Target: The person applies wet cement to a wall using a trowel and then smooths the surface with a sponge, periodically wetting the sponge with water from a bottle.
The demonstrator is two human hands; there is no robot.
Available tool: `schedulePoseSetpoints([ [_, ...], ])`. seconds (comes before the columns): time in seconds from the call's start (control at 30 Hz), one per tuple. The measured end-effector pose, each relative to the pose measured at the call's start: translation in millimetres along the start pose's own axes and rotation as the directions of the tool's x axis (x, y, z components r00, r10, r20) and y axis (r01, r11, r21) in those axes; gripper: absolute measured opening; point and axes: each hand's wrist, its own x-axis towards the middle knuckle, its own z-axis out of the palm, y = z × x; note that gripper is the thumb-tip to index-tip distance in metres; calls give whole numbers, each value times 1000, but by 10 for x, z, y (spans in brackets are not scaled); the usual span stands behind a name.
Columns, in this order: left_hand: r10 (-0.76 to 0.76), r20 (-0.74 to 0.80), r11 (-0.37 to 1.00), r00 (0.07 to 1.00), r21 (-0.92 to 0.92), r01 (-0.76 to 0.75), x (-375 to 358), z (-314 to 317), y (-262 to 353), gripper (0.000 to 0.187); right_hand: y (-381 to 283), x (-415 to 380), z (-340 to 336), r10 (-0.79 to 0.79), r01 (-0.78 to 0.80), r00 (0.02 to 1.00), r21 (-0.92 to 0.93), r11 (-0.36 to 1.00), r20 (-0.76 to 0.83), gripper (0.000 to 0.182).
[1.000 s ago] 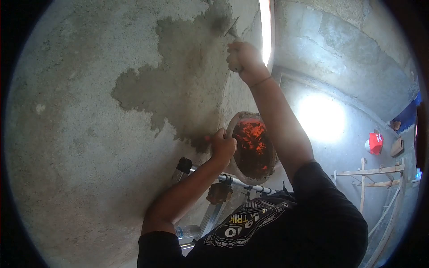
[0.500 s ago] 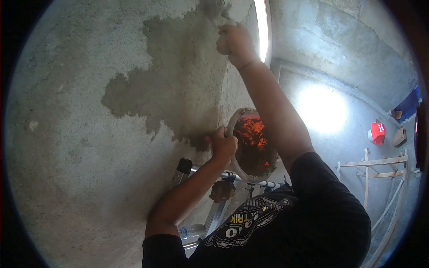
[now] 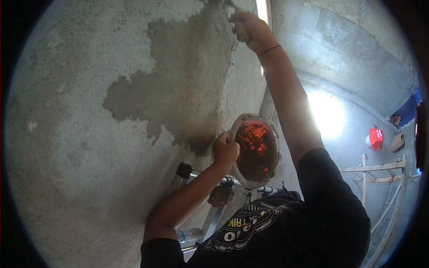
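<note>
My left hand (image 3: 226, 151) is closed on the near-left rim of a mortar-crusted bucket (image 3: 244, 172), whose red inner wall shows through grey, wet mortar. High up by the wall corner, my right hand (image 3: 253, 32) grips the rounded handle of a trowel (image 3: 241, 32). Only the trowel's neck shows clearly; its blade is blurred against the wall near the top edge. A dark, damp patch of plaster (image 3: 174, 85) with a ragged outline spreads over the rough concrete wall (image 3: 76, 178) to the left of both hands.
Below the bucket stands an aluminium ladder (image 3: 212, 225) with a black end cap. A clear plastic bottle (image 3: 191, 234) lies beside it. Wooden framing (image 3: 375, 169) stands at the right, under a red and white object (image 3: 375, 139) on the far wall. A bright window slit borders the corner.
My right hand has shifted right and slightly up with the trowel. The bucket sits a little lower and further right in view, with my left hand still on its rim.
</note>
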Motion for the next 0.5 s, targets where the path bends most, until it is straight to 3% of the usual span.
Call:
schedulePoseSetpoints([
  [0.03,-11,7,1000,1000,6,11,8,-5,-14,18,149,62,-27,-5,5,1000,1,1000,1,29],
  [0.1,-13,13,1000,1000,13,13,11,-11,5,19,368,168,-48,237,-220,952,105,970,-194,18],
  [0.13,-31,3,1000,1000,3,31,-11,-1,20,18,463,198,-60,233,-216,953,105,971,-191,18],
  [0.2,-41,-9,999,999,-7,41,24,7,76,18,579,285,-78,48,-62,996,-218,974,-70,21],
  [0.23,-52,-6,999,999,-13,52,33,13,97,18,465,228,-44,47,-61,996,-218,974,-70,21],
  [0.33,-68,2,997,998,-43,68,-46,21,90,18,197,-115,-73,17,-64,987,289,955,161,30],
  [0.43,-59,7,996,998,-69,59,-73,22,230,18,285,-490,-44,7,-37,995,298,954,101,33],
  [0.5,-81,7,995,997,-58,82,-46,1,196,18,426,-573,3,72,-76,997,194,978,27,34],
])
